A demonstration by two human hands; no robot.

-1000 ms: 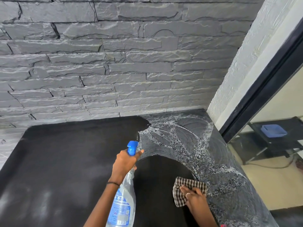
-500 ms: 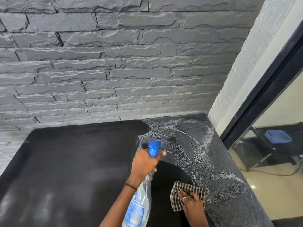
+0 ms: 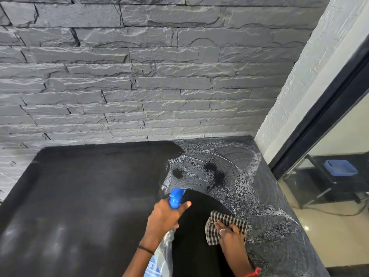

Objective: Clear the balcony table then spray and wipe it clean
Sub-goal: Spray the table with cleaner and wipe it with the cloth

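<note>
The black balcony table (image 3: 83,196) fills the lower view. Its right part is covered with whitish dried streaks, with dark wet spray spots (image 3: 211,170) near the far right. My left hand (image 3: 165,216) grips a clear spray bottle (image 3: 163,250) by the neck, its blue nozzle (image 3: 176,197) pointing toward the streaked area. My right hand (image 3: 229,236) presses flat on a brown-and-white checked cloth (image 3: 225,222) lying on the table near its front right. A dark wiped arc lies between the two hands.
A grey stone-clad wall (image 3: 139,76) runs along the table's far edge. A white textured wall (image 3: 299,86) and a black door frame (image 3: 323,116) stand at the right. Behind the glass is a low black stand with a blue container (image 3: 340,166).
My left hand has carried the spray bottle to the right and forward. New dark wet spots have appeared on the streaked area. My right hand stays on the cloth.
</note>
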